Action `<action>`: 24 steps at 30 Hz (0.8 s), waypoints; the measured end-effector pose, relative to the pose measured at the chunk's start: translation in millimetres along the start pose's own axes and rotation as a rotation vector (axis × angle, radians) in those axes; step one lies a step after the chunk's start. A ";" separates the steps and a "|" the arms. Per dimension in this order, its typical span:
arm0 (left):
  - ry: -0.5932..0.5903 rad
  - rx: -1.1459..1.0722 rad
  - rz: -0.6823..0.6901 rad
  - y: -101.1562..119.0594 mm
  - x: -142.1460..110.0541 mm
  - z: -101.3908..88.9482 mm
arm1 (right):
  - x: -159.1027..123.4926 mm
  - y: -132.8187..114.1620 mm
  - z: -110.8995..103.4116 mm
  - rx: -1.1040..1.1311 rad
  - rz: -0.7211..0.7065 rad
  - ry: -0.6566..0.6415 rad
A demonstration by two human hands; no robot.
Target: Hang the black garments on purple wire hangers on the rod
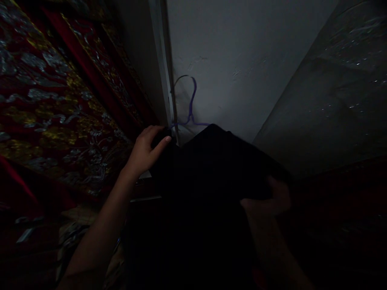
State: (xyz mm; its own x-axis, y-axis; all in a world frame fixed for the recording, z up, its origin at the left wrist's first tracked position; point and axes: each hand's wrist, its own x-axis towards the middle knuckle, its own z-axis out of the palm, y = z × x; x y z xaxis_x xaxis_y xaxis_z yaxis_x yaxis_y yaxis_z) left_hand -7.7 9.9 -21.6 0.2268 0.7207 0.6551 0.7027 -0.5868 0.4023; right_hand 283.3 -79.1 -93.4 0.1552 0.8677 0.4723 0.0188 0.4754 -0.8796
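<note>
Light: dim; dark areas show little detail.
Garment: black garment (pixel 208 169), at centre and down toward 6 o'clock, on the hanger; folds and lower edge lost in shadow.
Hanger: purple hanger (pixel 191 110), just off centre at 12 o'clock, hook upward; its support cannot be made out.
Left hand: left hand (pixel 146 149) at 9 o'clock, on the garment's shoulder area, thumb apart from fingers; whether it grips, cannot tell.
Right hand: right hand (pixel 270 197) at 4 o'clock, blurred, against the garment's side, thumb apart from fingers; closure on cloth, cannot tell.
Backing: pale wall (pixel 242 68), 12 to 1 o'clock, behind hanger.
Upright: narrow strip (pixel 165 60), 11 o'clock, beside the hook.
Textile: red ornate cloth (pixel 60 88), 9 to 10 o'clock, gold and silver patterns.
Panel: glossy grey surface (pixel 338 92), 2 o'clock.
</note>
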 end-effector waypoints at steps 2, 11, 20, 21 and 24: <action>-0.086 -0.015 0.017 -0.8 -3.4 5.2 | -14.5 -7.9 -2.5 0.017 -0.027 -0.238; -0.188 -0.397 -0.152 14.8 -48.6 6.6 | 30.0 -23.0 3.7 0.266 0.154 -1.430; -0.386 -0.857 -0.114 37.0 -43.4 -7.7 | 63.5 75.8 61.3 -0.065 0.099 -0.569; -0.336 -0.894 -0.158 28.6 -45.0 -8.1 | 66.1 76.9 59.1 -0.002 0.174 -0.599; -0.157 -1.047 -0.378 -10.0 -54.7 -3.4 | 72.1 68.1 54.6 0.176 0.372 -0.480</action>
State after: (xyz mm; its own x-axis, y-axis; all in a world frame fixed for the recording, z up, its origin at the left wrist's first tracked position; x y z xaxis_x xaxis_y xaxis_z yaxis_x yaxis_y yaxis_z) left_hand -29.4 -24.9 -59.2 0.2530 0.9134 0.3188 -0.1516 -0.2881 0.9455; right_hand 241.8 23.7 -116.1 -0.3413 0.9286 0.1459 -0.1203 0.1108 -0.9865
